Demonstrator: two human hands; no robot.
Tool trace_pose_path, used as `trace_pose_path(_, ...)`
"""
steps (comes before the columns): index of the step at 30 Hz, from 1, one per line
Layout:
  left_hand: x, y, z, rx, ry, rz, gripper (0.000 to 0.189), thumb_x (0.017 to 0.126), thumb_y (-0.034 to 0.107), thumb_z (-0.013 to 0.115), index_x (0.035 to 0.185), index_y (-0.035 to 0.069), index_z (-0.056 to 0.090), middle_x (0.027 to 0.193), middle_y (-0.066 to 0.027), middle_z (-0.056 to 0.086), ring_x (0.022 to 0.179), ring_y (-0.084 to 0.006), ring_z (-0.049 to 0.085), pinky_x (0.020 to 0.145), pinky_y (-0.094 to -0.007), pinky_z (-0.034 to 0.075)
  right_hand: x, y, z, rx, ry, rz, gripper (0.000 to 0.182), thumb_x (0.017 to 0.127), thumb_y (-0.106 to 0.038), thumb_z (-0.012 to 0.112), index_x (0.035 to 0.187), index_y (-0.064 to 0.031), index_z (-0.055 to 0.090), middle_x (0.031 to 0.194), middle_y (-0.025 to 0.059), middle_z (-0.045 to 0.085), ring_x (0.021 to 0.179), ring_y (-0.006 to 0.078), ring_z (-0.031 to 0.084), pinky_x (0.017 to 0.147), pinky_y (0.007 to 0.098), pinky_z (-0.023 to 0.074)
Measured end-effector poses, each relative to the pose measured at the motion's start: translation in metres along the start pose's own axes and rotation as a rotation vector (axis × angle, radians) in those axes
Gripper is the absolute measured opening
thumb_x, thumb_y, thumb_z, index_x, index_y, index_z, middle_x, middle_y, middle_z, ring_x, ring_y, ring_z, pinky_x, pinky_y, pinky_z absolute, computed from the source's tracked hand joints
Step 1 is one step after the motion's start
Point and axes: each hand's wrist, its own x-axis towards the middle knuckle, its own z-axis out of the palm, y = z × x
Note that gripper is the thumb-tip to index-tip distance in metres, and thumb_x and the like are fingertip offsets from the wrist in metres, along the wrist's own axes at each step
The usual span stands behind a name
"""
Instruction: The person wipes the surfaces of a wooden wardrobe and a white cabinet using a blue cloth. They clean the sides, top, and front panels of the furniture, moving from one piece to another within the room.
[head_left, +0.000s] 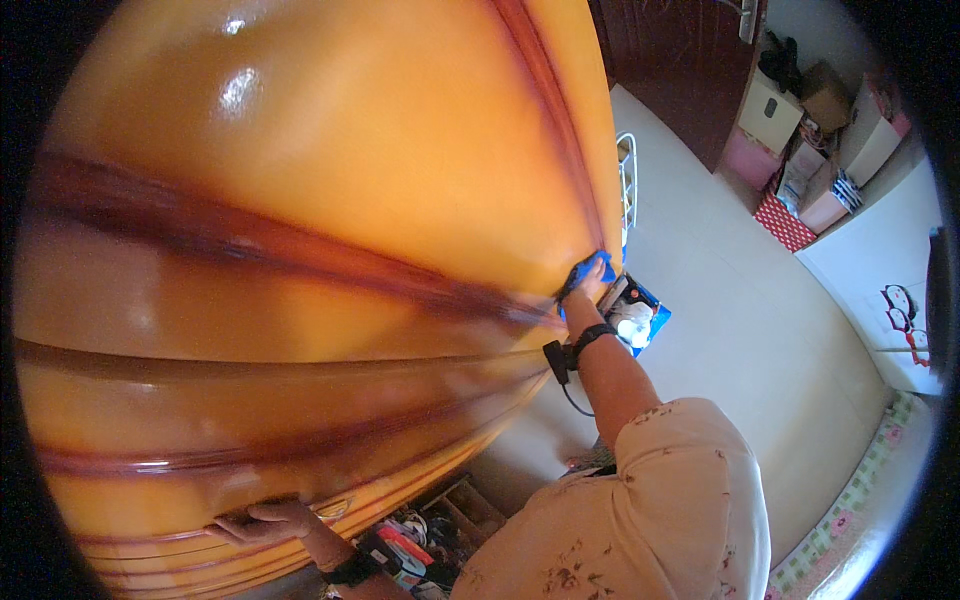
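A glossy orange-yellow wooden cabinet front with red-brown trim fills most of the head view. Against its surface, near the right end, my right hand presses a crumpled blue cloth. My left hand lies on the panel at the lower left, beside a metal handle, with nothing visible in it. Its fingertips blend into the glare and shadow there. Each wrist wears a dark strap, and a black device with a cable sits at the right one.
A blue box with white bags stands on the pale floor by my right hand. Below me, an open compartment holds mixed items. A white rack, a dark door, stacked boxes and a white cabinet are farther off.
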Motion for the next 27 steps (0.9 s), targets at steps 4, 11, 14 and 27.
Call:
trace_pose_path(4, -0.007, -0.006, -0.006, -0.001, 0.023, -0.022, 0.051, 0.094, 0.035, 0.037, 0.126, -0.005, 0.038, 0.136, -0.0254, 0.028, 0.127, -0.0389, 0.029, 0.103, -0.0494, 0.025, -0.114, -0.080, 0.030, -0.118, -0.138, -0.402, 0.057, 0.090, -0.044, 0.041, 0.135, -0.0090, 0.035, 0.130, 0.0273, 0.036, 0.118, 0.0382, 0.038, 0.099, 0.0428, 0.0279)
trace_pose_path(11, -0.003, 0.006, 0.005, -0.044, 0.103, -0.076, 0.067, 0.089, 0.050, 0.039, 0.119, -0.010, 0.045, 0.130, -0.0310, 0.035, 0.119, -0.0434, 0.036, 0.098, -0.0506, 0.031, -0.294, -0.152, 0.042, -0.364, -0.438, -1.090, 0.062, 0.072, -0.031, 0.060, 0.129, -0.0136, 0.045, 0.131, 0.0281, 0.032, 0.118, 0.0489, 0.031, 0.099, 0.0575, 0.0209)
trace_pose_path(14, 0.005, 0.018, 0.004, -0.045, 0.108, -0.091, 0.075, 0.087, 0.056, 0.038, 0.113, -0.013, 0.049, 0.121, -0.0348, 0.043, 0.110, -0.0475, 0.043, 0.094, -0.0523, 0.034, -0.321, -0.174, 0.034, -0.315, -0.687, -1.377, 0.055, 0.062, -0.037, 0.068, 0.115, -0.0232, 0.057, 0.133, 0.0265, 0.031, 0.122, 0.0498, 0.026, 0.097, 0.0676, 0.0132)
trace_pose_path(27, -0.011, -0.018, -0.014, 0.092, 0.048, 0.002, 0.062, 0.091, 0.045, 0.038, 0.125, -0.007, 0.040, 0.131, -0.0274, 0.036, 0.122, -0.0409, 0.034, 0.100, -0.0535, 0.026, -0.127, 0.070, -0.030, -0.266, -0.071, -0.197, 0.053, 0.091, -0.038, 0.044, 0.133, -0.0065, 0.037, 0.129, 0.0149, 0.041, 0.117, 0.0303, 0.039, 0.101, 0.0363, 0.0266)
